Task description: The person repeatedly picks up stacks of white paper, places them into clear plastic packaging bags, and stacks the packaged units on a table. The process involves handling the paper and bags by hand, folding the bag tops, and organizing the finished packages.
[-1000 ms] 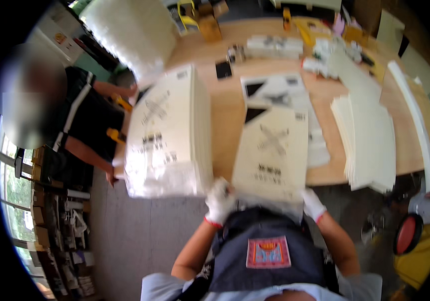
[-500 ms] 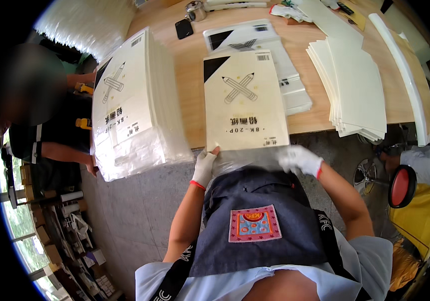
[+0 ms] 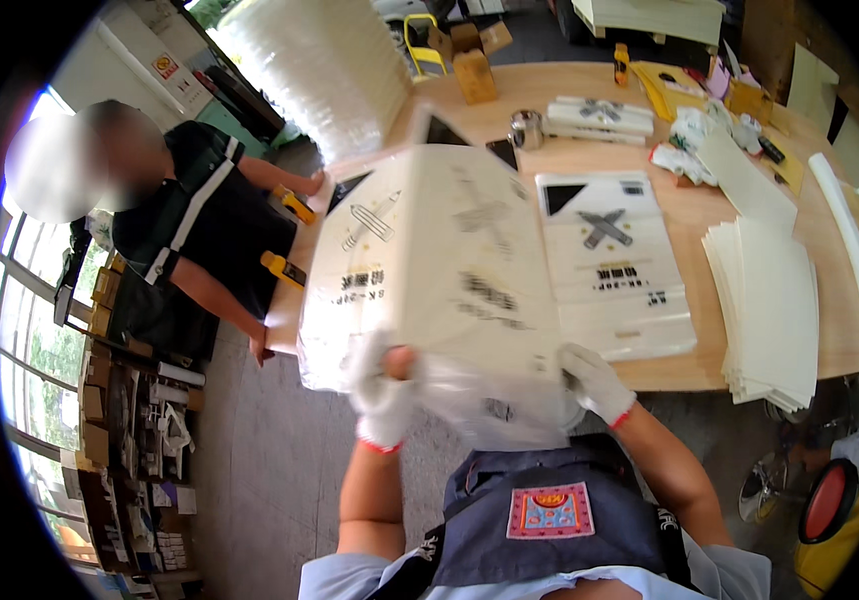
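Observation:
I hold a paper packet [image 3: 479, 250] in a clear plastic bag, raised and tilted in front of me, its printed face with crossed pencils blurred by motion. My left hand [image 3: 383, 392], in a white glove with a red cuff, is closed on its near left edge. At the near right edge my right hand [image 3: 597, 382], gloved the same way, has its fingers closed on the bag. The plastic sags between both hands. Partly behind the packet, on the left, lies a stack of like packets [image 3: 354, 235]. Flat printed plastic bags [image 3: 614, 275] lie to the right.
Fanned cream sheets [image 3: 764, 310] and a long white roll [image 3: 849, 250] occupy the table's right side. Behind are a metal cup [image 3: 526, 130], a phone [image 3: 500, 154] and gloves [image 3: 687, 150]. A person [image 3: 214, 210] stands at the left edge. A round red-topped stool [image 3: 829, 500] is at lower right.
The packet has been lifted and carried left, over the near side of the stack, tilting on the way. Both hands moved with it. The flat bags underneath are uncovered, and the view has shifted.

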